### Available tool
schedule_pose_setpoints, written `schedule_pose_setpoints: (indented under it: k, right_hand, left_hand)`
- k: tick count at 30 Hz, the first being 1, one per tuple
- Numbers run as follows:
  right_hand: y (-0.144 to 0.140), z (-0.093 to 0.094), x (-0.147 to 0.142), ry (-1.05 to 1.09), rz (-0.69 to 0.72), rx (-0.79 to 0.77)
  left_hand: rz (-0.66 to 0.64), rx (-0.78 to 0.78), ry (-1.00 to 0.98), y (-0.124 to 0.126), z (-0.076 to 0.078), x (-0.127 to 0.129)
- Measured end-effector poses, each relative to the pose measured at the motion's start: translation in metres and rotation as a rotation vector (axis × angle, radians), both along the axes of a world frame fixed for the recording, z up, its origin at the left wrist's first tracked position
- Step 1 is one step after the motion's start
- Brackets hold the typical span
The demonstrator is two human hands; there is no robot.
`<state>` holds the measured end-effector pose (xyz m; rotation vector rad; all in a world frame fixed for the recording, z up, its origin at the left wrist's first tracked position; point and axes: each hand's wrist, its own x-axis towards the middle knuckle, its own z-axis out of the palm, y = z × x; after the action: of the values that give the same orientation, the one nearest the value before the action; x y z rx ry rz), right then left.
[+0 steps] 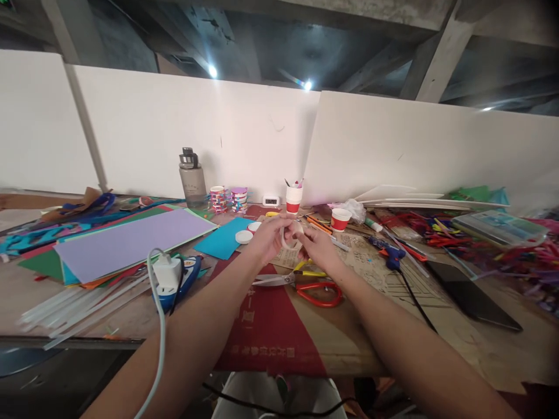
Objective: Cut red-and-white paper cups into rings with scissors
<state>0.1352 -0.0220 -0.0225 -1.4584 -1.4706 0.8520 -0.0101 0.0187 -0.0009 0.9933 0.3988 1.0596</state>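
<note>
Tape roll [290, 238], a pale ring, sits between my two hands above the table [437, 343], just beyond the scissors [305, 285]. My left hand [271, 235] curls around its left side, fingers bent over the top of the ring and closed on it. My right hand [321, 247] meets it from the other side, fingertips pinched at the ring's edge; I cannot tell whether they grip the roll itself or a loose end of tape.

Scissors with red handles lie directly under my hands, blades pointing left, with a yellow-handled tool just behind them. Left of the scissors lie a white plug [166, 273] with its cable, a blue glue gun [187, 276] and a spread of clear glue sticks [82, 305]. Farther left of them is a lilac sheet [131, 241] on a pile of coloured paper. Behind the scissors stand a red-and-white cup [294, 199] holding pens, a second cup [339, 219] and a grey bottle [192, 177]. Right of the scissors lie another glue gun [388, 253] and a dark phone [471, 297].
</note>
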Motion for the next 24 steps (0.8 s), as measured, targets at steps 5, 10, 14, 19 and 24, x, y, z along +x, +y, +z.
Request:
schedule_pose_setpoints:
  k: [5,10,14,19,24]
  right_hand:
    - [-0.003,0.008,0.007,0.151,-0.057,-0.115]
    - [-0.005,0.009,-0.001,0.146,0.005,-0.172]
    - [-0.009,0.008,-0.005,0.162,0.120,-0.141]
    - [-0.010,0.008,-0.002,-0.042,0.116,-0.001]
    - [-0.019,0.004,-0.007,-0.572,0.171,0.155]
  left_hand:
    - [0.224,0.100,0.146,0.003,-0.012,0.005]
    - [0.227,0.273,0.243,-0.001,-0.019,0.006]
    - [0.279,0.246,0.225,0.002,-0.020,0.004]
    - [0.391,0.013,0.075,0.016,-0.021,0.002]
    - [0.382,-0.029,-0.013,0.016,-0.018,-0.001]
